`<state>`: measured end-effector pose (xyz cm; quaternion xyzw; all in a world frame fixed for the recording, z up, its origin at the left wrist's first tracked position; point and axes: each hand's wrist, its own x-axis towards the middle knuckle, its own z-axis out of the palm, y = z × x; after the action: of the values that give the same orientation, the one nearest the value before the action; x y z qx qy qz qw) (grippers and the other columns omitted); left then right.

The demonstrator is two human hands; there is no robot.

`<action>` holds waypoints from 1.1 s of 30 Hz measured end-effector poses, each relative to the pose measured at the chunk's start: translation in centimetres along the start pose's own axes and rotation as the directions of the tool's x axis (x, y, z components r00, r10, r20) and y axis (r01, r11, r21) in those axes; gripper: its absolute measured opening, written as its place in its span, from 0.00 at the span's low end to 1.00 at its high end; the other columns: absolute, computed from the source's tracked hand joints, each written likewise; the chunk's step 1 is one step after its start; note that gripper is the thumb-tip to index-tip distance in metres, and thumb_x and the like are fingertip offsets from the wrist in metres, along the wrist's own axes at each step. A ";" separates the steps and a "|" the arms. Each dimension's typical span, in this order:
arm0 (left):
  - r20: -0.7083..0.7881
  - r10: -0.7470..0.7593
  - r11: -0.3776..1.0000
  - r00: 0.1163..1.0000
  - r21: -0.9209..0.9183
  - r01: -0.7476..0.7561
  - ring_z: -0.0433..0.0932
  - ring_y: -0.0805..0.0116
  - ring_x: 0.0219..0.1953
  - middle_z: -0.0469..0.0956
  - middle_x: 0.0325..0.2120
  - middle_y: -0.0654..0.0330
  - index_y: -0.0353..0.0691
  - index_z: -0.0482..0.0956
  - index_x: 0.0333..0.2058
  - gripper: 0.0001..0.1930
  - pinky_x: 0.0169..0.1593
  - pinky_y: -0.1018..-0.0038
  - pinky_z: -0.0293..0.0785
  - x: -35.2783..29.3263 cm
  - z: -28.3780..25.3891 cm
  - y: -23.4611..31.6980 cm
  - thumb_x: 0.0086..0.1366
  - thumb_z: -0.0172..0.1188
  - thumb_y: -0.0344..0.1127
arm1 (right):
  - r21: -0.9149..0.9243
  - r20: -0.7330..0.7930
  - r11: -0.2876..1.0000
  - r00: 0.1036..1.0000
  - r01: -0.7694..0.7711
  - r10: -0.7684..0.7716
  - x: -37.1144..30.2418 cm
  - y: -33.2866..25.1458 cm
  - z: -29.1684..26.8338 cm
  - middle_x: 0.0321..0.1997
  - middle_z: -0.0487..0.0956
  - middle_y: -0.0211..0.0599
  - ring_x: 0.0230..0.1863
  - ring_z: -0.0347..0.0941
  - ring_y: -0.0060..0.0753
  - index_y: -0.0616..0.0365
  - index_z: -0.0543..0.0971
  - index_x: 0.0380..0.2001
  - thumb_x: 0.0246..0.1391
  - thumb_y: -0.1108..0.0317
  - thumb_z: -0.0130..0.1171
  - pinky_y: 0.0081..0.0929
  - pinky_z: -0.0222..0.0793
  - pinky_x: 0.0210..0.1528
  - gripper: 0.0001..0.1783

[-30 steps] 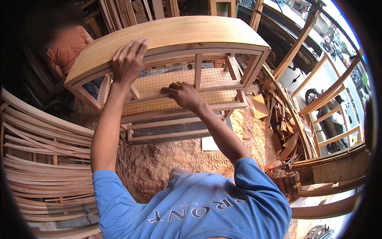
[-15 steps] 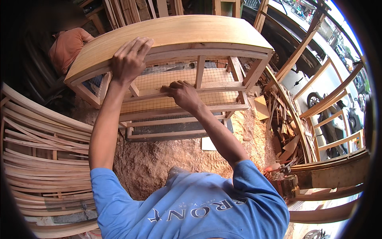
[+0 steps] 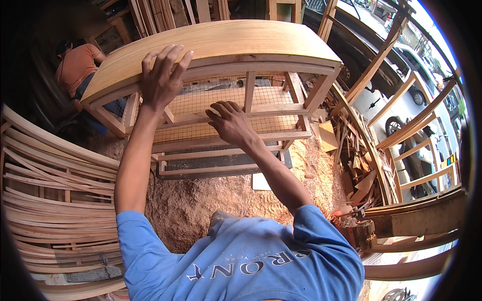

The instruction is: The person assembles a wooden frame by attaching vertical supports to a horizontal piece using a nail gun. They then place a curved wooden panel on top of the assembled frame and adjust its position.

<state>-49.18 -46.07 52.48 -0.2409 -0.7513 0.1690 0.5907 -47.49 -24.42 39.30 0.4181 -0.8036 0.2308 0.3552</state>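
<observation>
A wooden cabinet frame (image 3: 281, 109) stands before me, with a smooth pale wood panel (image 3: 221, 41) along its top and wire mesh (image 3: 201, 103) across its openings. My left hand (image 3: 163, 78) rests on the panel's near edge toward the left. Its fingers are spread and lie over the wood. Lower and nearer the middle, my right hand (image 3: 231, 123) is at a horizontal rail of the frame. Its fingers are parted and the thumb stands away from them. Nothing loose shows in either hand; the undersides of both are hidden.
Under the cabinet lies a dark slab with a wooden frame (image 3: 211, 163), with sawdust (image 3: 186, 210) around it. Curved wooden strips (image 3: 60, 200) are stacked at left. Wood offcuts (image 3: 359, 170) heap at right beside slatted framing (image 3: 391, 95). A person in an orange shirt (image 3: 80, 67) sits at far left.
The fingers of my left hand have spread on the panel edge. My right hand has loosened from the rail, its fingers and thumb parting. The person at far left has shifted.
</observation>
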 end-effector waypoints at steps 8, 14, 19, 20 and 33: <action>0.158 0.078 0.991 0.984 -0.117 -0.059 0.80 0.68 0.45 0.79 0.44 0.65 0.51 0.77 0.54 0.24 0.51 0.65 0.72 -1.4 -4.9 1.7 0.57 0.67 0.28 | 0.177 -0.256 0.972 0.946 -0.156 0.198 -1.3 -3.6 -9.7 0.38 0.86 0.37 0.37 0.83 0.38 0.57 0.85 0.44 0.57 0.74 0.66 0.33 0.78 0.42 0.11; 0.199 0.067 0.928 0.978 -0.374 0.013 0.82 0.64 0.32 0.81 0.34 0.60 0.43 0.77 0.54 0.28 0.33 0.68 0.78 -3.2 -9.4 3.9 0.52 0.72 0.33 | 0.377 -0.119 0.814 0.848 -0.442 0.516 -6.5 -5.2 -11.3 0.39 0.87 0.43 0.38 0.84 0.33 0.64 0.85 0.44 0.59 0.75 0.66 0.26 0.78 0.42 0.10; 0.193 0.055 0.917 0.980 -0.398 0.027 0.80 0.70 0.28 0.81 0.33 0.63 0.45 0.79 0.53 0.22 0.29 0.73 0.78 -5.3 -12.3 6.1 0.59 0.68 0.34 | 0.743 0.169 0.336 0.648 -0.579 0.743 -11.6 -5.9 -9.8 0.42 0.87 0.43 0.42 0.85 0.30 0.66 0.80 0.51 0.65 0.65 0.63 0.27 0.77 0.45 0.18; 0.203 0.051 0.913 0.978 -0.407 0.037 0.80 0.70 0.27 0.81 0.33 0.63 0.45 0.79 0.53 0.21 0.28 0.73 0.77 -5.8 -12.8 6.5 0.60 0.67 0.34 | 0.781 0.203 0.262 0.627 -0.567 0.752 -12.4 -6.1 -9.6 0.42 0.87 0.43 0.42 0.85 0.31 0.66 0.80 0.52 0.65 0.64 0.63 0.28 0.77 0.46 0.18; 0.217 0.039 0.887 0.975 -0.457 0.066 0.78 0.73 0.25 0.83 0.31 0.64 0.44 0.82 0.47 0.16 0.28 0.74 0.76 -7.0 -14.1 7.7 0.60 0.68 0.31 | 0.631 0.359 0.301 0.613 -0.715 0.704 -14.4 -5.0 -8.8 0.42 0.86 0.43 0.42 0.84 0.30 0.65 0.77 0.55 0.64 0.63 0.65 0.28 0.78 0.41 0.21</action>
<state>-32.96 -44.07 46.18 -0.3488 -0.8323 0.0071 0.4307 -34.24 -13.89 34.31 0.1255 -0.7432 0.6570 0.0142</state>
